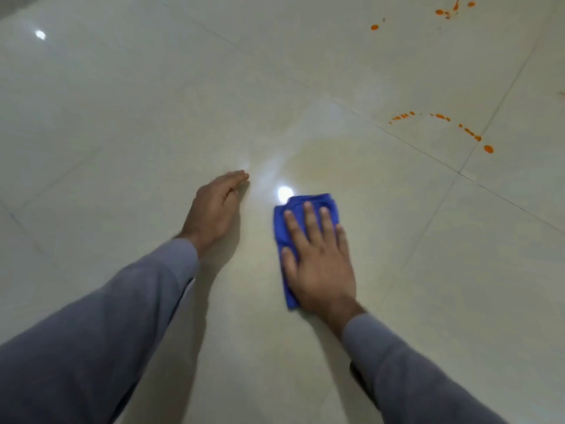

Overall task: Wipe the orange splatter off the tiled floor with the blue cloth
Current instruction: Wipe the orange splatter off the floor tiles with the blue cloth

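My right hand (318, 258) lies flat on the blue cloth (301, 223), palm down, fingers straight and slightly spread, pressing the cloth against the tiled floor (122, 117). I am not gripping it; the hand is released and simply bears down. My forearm in its grey sleeve (406, 374) runs back toward the lower right corner. The cloth is folded into a rough oblong under my palm: its far end sticks out beyond my fingertips, its left edge shows along my thumb side, and a near corner peeks out by my wrist.

My left hand (214, 209) rests on the floor to the left of the cloth, apart from it, fingers straight and close together, pointing away from me and a little to the right. It holds nothing. Its sleeve (101, 332), also grey, stretches back to the lower left.

The orange splatter (440, 116) lies well beyond the cloth, up and to the right: a curved line of small drops that ends in one larger round drop (488, 149) just across a grout line. A second cluster of orange spots (449, 10) sits farther off, near the top right edge. Between the cloth and the nearer drops the tile shows a faint yellowish smear (336, 160). Two bright reflections of light glare off the glossy floor, one just beyond the cloth.
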